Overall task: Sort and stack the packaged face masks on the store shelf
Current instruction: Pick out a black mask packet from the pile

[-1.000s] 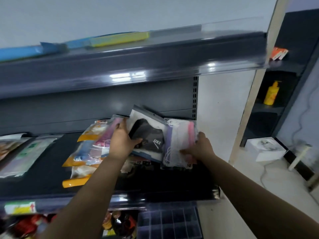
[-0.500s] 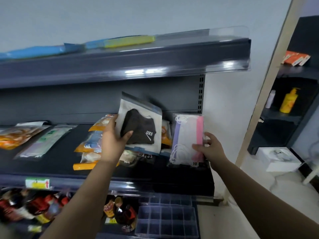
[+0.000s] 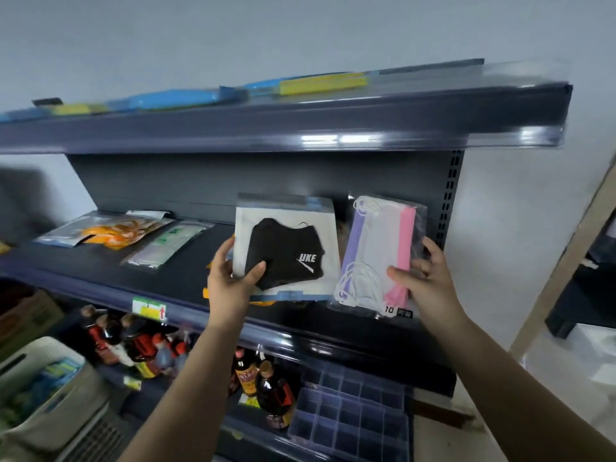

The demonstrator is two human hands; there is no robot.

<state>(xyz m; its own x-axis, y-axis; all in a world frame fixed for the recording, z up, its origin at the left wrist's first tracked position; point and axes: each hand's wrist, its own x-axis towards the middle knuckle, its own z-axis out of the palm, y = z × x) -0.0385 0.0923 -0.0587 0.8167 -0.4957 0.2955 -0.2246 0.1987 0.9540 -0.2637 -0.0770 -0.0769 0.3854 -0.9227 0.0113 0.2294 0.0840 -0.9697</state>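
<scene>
Left hand (image 3: 233, 281) pinches the lower left corner of the black pack (image 3: 286, 248); right hand (image 3: 423, 278) grips the lower right edge of the pastel pack (image 3: 376, 258). Both packs are held upright, side by side, above the right end of the shelf (image 3: 186, 281). They look light, floppy and slick, so edge grips near a corner seem best.

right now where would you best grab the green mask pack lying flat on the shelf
Pinch the near short end of the green pack, coming from the front edge of the shelf. It lies flat with that end toward the aisle and bare shelf beside it.
</scene>
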